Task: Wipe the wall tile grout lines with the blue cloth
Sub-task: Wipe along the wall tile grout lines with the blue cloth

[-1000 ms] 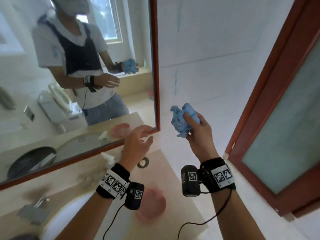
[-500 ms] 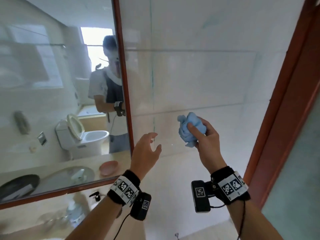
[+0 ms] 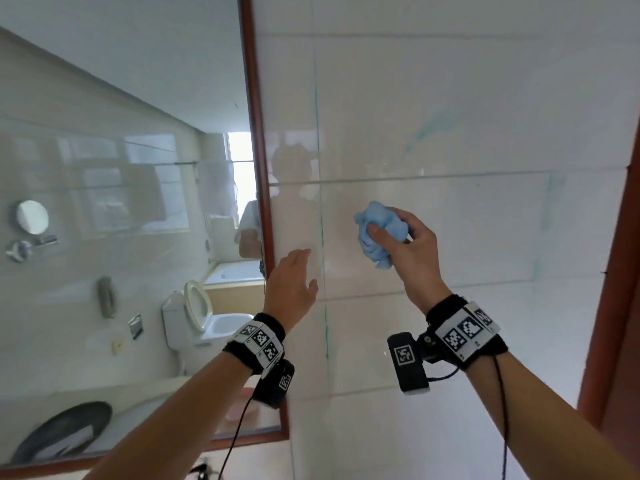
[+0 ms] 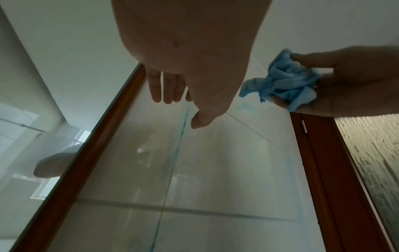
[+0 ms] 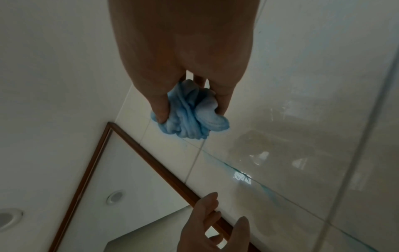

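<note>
Item 1: my wrist bands (image 3: 260, 342), black, one on each forearm, faced with white panels of black square-code markers; no readable words or brand on them. A black camera block (image 3: 408, 363) hangs inside my right wrist, bearing one more square code and no lettering.

Item 2: my left hand (image 3: 292, 291), raised, fingers straight and loosely spread, holding nothing. Whether the fingertips touch the tile, I cannot tell.

Item 3: my right hand (image 3: 412, 245), raised beside the left, thumb and fingers clenched around the blue cloth (image 3: 377, 233).

Item 4: blue cloth, crumpled into a wad, bulging out past my right thumb and fingertips, held near the wall; contact with the tile cannot be told.

Item 5: wall tiles (image 3: 467, 98), glossy white, ahead of both hands. A vertical grout line (image 3: 322, 233) runs between my two hands, tinted blue-green in stretches. A horizontal grout line (image 3: 450, 176) crosses above my right hand. Faint blue smears show on the tile further to its right.

Item 6: mirror (image 3: 121, 202), left of my left hand, in a reddish-brown wooden frame.

Item 7: door frame (image 3: 613, 306), same reddish wood, far right of my right hand.
</note>
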The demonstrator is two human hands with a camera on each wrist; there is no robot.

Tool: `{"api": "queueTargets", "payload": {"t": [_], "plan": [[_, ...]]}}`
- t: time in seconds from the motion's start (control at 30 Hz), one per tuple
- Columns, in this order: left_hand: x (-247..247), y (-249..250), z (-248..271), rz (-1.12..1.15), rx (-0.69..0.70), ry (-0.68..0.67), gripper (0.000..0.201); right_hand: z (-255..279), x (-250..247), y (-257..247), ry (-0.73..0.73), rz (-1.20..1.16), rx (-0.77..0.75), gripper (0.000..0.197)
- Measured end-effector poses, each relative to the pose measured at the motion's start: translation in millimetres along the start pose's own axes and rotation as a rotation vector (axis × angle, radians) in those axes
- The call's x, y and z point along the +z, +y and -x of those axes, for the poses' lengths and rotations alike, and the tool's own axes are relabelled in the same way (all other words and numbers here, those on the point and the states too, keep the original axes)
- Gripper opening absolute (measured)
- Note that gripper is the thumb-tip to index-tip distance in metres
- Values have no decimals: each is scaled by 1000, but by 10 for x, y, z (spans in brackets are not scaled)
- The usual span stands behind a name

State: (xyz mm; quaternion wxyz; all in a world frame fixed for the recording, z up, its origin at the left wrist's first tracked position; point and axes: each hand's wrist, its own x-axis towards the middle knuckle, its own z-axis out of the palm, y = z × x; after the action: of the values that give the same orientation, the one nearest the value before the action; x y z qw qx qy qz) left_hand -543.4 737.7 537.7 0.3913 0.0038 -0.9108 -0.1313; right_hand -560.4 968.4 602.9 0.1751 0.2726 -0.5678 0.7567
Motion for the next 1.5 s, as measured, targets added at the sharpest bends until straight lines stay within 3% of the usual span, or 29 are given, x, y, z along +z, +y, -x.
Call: {"api": "queueTargets", "payload": {"t": [0.4, 0.8, 1.03, 1.27, 1.4, 1.5], "plan": [[-235, -16, -891, -229, 60, 77, 93, -1250, 226, -199, -2, 163, -233, 44], [-574, 236, -1920, -478, -24, 126, 117, -2533, 359, -302, -121, 379, -553, 46], [-802, 132, -2168, -530, -49, 76, 148, -3162, 762, -599, -124, 656, -808, 47], [-853, 38, -2228, -550, 3, 75, 148, -3603, 1271, -1101, -88, 785, -965, 46], [-850, -24, -2259, -574, 38, 82, 149, -3654, 1462, -1024, -124, 868, -1121, 42], [-813, -58, -2277, -595, 39, 85, 149, -3679, 1483, -964, -119, 896, -1129, 42]]}}
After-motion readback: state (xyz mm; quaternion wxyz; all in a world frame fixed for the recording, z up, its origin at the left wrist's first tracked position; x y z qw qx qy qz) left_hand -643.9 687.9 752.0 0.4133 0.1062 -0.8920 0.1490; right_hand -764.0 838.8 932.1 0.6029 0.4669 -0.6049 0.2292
